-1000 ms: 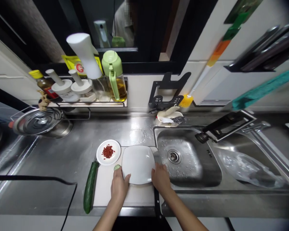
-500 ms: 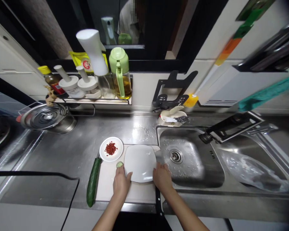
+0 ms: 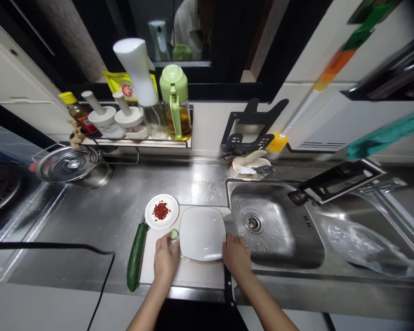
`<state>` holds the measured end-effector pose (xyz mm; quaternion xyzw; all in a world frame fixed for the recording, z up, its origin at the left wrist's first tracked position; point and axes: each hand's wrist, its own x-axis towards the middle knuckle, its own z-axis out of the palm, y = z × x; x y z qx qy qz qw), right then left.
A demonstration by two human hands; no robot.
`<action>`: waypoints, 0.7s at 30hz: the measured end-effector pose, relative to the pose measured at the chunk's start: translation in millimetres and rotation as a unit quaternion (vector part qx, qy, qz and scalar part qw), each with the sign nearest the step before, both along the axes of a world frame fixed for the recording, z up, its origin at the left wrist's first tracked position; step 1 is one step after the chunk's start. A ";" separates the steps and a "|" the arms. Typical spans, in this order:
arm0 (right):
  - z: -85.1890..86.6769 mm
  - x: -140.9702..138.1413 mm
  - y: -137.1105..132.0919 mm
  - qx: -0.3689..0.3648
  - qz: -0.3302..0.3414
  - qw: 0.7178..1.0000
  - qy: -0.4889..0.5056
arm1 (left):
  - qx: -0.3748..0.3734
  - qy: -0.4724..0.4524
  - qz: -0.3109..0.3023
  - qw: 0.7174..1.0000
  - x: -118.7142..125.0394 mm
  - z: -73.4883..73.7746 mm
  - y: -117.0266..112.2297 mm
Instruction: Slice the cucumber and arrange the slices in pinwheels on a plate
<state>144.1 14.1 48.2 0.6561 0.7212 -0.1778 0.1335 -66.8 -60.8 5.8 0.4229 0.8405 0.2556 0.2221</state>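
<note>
A white squarish plate (image 3: 203, 233) lies over the pale cutting board (image 3: 189, 276). My right hand (image 3: 237, 257) is closed at the plate's right edge, its fingertips partly hidden. Just left of the plate, my left hand (image 3: 166, 261) has its fingers and thumb around a small cut cucumber piece (image 3: 174, 234). The long dark-green cucumber (image 3: 136, 258) rests along the board's left side. Above it stands a small white dish (image 3: 162, 211) with chopped red bits. By the right edge of the board lies a knife with a black riveted handle (image 3: 229, 288), partly under my right hand.
A steel sink (image 3: 276, 225) with a black tap (image 3: 331, 184) is on the right, a plastic bag (image 3: 365, 248) beyond. At the back, a rack (image 3: 145, 143) carries bottles and jars. A lidded pot (image 3: 76, 168) stands left, near a black cable (image 3: 55, 247).
My left hand has let go of the plate's left edge and shifted left to the cucumber piece. My right hand stays at the plate's right edge. The view has moved slightly.
</note>
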 end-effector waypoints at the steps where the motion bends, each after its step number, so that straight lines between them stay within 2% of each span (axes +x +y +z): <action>1: -0.7 1.0 -1.2 0.001 -0.001 1.000 0.000 | 0.004 0.009 0.007 1.000 -5.4 -1.5 0.5; 5: -2.0 2.3 -6.3 0.003 -0.003 1.000 -0.001 | -0.001 0.034 0.005 0.999 -20.2 -7.3 5.1; 9: 1.2 1.3 -9.3 0.000 0.000 1.000 -0.003 | -0.008 0.030 -0.015 0.999 -23.0 -9.1 8.2; 17: 8.1 0.1 -12.7 0.005 -0.003 1.000 0.002 | 0.019 0.021 -0.009 1.000 -21.3 -1.2 9.5; 21: 9.0 -1.4 -14.6 0.022 -0.011 1.000 0.007 | 0.019 -0.036 0.015 0.999 -24.3 0.8 10.9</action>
